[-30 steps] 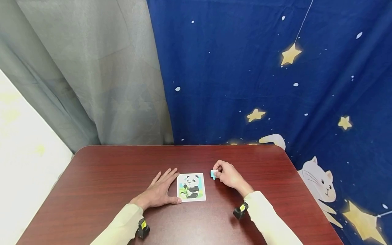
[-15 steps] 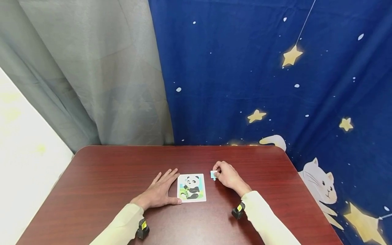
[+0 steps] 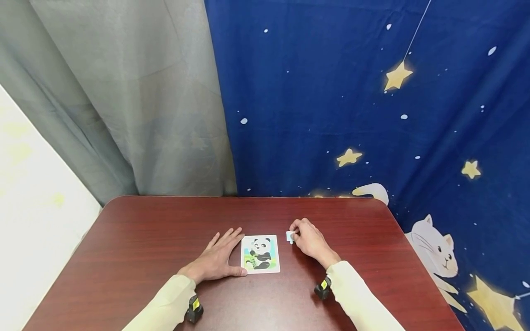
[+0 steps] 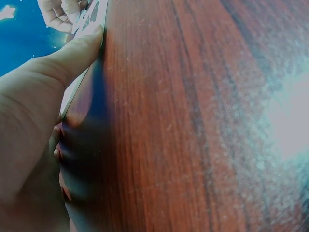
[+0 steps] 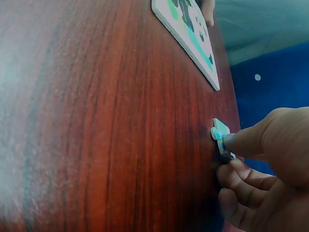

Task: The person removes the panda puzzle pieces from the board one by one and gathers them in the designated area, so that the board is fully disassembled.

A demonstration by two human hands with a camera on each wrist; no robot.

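A square panda puzzle board [image 3: 261,270] with a white border lies flat in front of me. Along its left side my left hand [image 3: 213,261] rests on the table, fingers spread and straight, the thumb at the lower left corner and a fingertip at the upper left one. To the right of the board, my right hand [image 3: 310,240] pinches a small light-blue and white jigsaw piece [image 3: 289,236] between thumb and fingers. In the right wrist view the thumb lies over the jigsaw piece [image 5: 221,128], whose rounded tab sticks out, close over the tabletop.
The dark red wooden table [image 3: 165,220] has rounded far corners. Behind it hang a grey curtain [image 3: 182,115] and a blue star-patterned curtain [image 3: 314,92]. Each wrist wears a black camera, such as the left wrist camera [image 3: 194,309].
The jigsaw piece has turned slightly in my right hand and now looks paler. My left hand and the puzzle board have stayed in place, while the head view has shifted a little.
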